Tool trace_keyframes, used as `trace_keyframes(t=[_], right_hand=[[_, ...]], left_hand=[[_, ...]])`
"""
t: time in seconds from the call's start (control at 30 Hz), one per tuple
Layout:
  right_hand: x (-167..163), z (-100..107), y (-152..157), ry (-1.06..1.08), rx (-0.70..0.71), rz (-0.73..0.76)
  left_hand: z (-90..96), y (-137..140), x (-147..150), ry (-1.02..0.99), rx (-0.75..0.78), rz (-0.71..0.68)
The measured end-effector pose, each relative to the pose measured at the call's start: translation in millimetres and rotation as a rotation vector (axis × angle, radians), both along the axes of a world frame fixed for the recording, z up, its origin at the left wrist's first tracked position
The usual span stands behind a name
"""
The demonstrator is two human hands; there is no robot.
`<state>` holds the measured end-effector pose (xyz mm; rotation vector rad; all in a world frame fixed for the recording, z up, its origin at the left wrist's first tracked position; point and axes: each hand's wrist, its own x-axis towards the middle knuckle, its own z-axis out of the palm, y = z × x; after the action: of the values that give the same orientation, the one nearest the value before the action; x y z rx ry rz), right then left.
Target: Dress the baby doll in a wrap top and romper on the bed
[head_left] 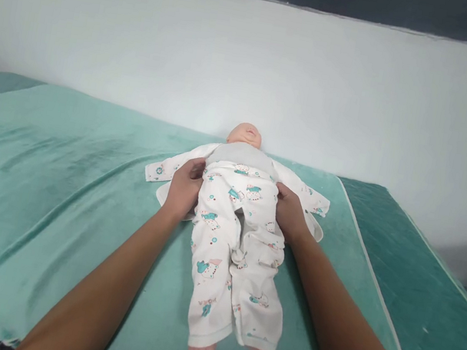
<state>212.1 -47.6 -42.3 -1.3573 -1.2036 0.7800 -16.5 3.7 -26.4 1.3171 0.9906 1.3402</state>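
A baby doll [245,134] lies on its back, head away from me and feet toward me. It wears white printed baby pants [216,226], with the waistband up at its belly. My left hand [187,184] is closed on the left side of the pants near the waist, thumb and fingers curled in. On the opposite side my right hand [291,211] grips the pants at the hip, its fingertips partly hidden. A matching shirt [302,193] is on the doll's arms, its front panels spread open beneath my hands. A plain pale layer [242,154] covers the chest.
Beneath the doll a light green blanket [57,181] covers the surface, with long wrinkles on the left. A darker green cover [429,291] shows along the right. Behind the doll's head rises a white wall [252,64] with a dark band on top.
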Motion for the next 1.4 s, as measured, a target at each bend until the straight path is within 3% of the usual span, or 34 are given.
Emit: trace_keyframes(t=[0.1, 0.17, 0.27, 0.33, 0.53, 0.77, 1.0, 1.2, 1.3, 1.4], right_hand=[[1, 2, -1, -0.032, 0.036, -0.188], [-1, 7, -3, -0.027, 0.137, -0.298], [-6, 16, -8, -0.129, 0.294, -0.221], [-8, 20, -10, -0.192, 0.317, -0.122], [6, 24, -4, -0.195, 0.156, 0.141], [17, 27, 7, -0.361, 0.184, 0.302], [11, 31, 39, -0.317, 0.008, 0.1], [10, 18, 75, 0.007, -0.085, 0.104], [8, 14, 73, -0.118, -0.034, 0.018], [8, 15, 70, -0.323, 0.099, 0.023]], left_hand=[[4.1, -4, -1, 0.039, 0.09, 0.075], [6.8, -5, -2, 0.092, 0.152, 0.051], [10.2, -4, -3, 0.168, 0.182, -0.05], [12.7, -1, -5, 0.201, 0.173, -0.086], [19.8, 4, -10, 0.328, 0.155, -0.205], [19.3, 14, -6, 0.517, 0.246, -0.147], [20.8, 40, 5, 0.601, 0.245, 0.031], [15.2, 72, 16, 0.519, 0.14, 0.063], [12.3, 77, 15, 0.52, 0.132, 0.007], [11.4, 78, 12, 0.58, 0.252, -0.076]])
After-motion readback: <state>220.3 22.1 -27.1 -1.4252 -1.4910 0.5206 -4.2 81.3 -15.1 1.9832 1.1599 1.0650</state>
